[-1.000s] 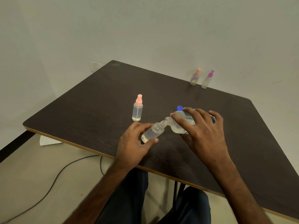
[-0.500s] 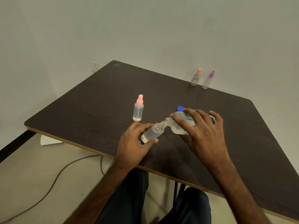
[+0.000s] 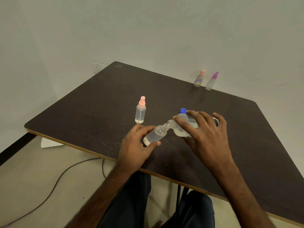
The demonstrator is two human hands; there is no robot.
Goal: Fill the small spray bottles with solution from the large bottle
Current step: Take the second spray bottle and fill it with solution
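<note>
Left of the work, a pink-capped spray bottle [image 3: 140, 112] stands on the counter [image 3: 98, 104]. Your left hand [image 3: 133, 147] pinches the uncapped small bottle [image 3: 154, 136], tilted near the front edge. It looks like light, thin plastic, likely slick when wet, so grip the body, not the threaded neck. Your right hand [image 3: 209, 137] wraps the large bottle [image 3: 179, 131], tipped mouth to mouth. It is probably heavier and squeezable, so hold it mid-body, gently.

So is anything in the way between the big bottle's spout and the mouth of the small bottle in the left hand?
Nothing visible. The big bottle, tilted in the right hand, has its spout right at the uncapped mouth of the small bottle the left hand holds. The blue cap sits behind, clear of the mouths.
</note>
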